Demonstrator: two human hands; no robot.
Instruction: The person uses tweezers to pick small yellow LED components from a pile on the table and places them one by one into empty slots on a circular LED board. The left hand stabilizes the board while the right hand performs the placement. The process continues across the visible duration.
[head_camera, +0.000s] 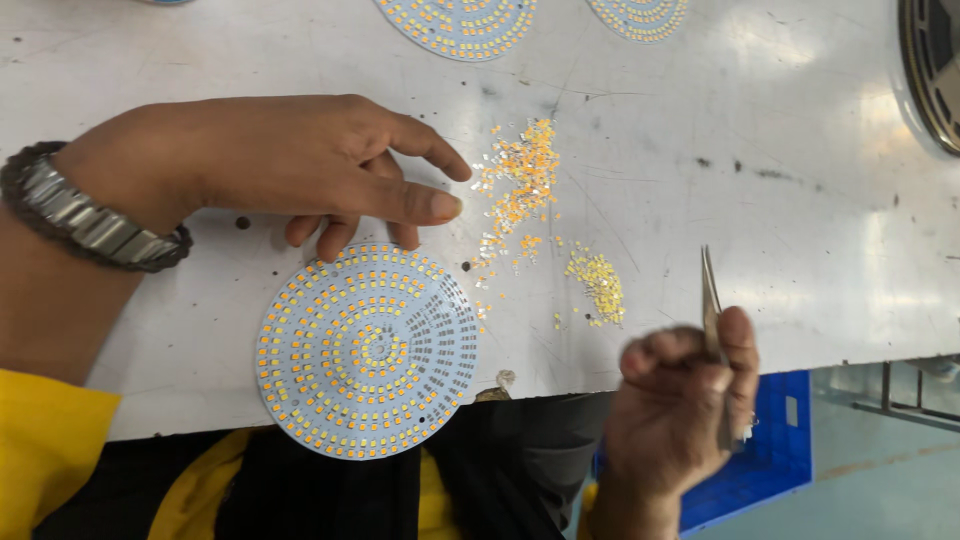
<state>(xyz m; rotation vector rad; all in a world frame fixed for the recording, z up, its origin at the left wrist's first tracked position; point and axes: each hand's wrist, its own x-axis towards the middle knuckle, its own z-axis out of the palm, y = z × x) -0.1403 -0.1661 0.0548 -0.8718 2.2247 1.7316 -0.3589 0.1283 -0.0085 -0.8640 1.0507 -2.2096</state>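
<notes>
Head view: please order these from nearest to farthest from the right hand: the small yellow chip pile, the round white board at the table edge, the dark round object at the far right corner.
From the right hand:
1. Small yellow chip pile, just above-left of it.
2. Round white board, left, at the table edge.
3. Dark round object, upper right corner.

- Round LED boards: three; one whole (367, 350), just below the left hand's fingers; two cut off at the top edge (460, 22) (640, 15).
- Tweezers (712, 310): one, in the right hand.
- Loose chip heaps: two (520, 185) (598, 285).
- Wristwatch (85, 215): one.
</notes>
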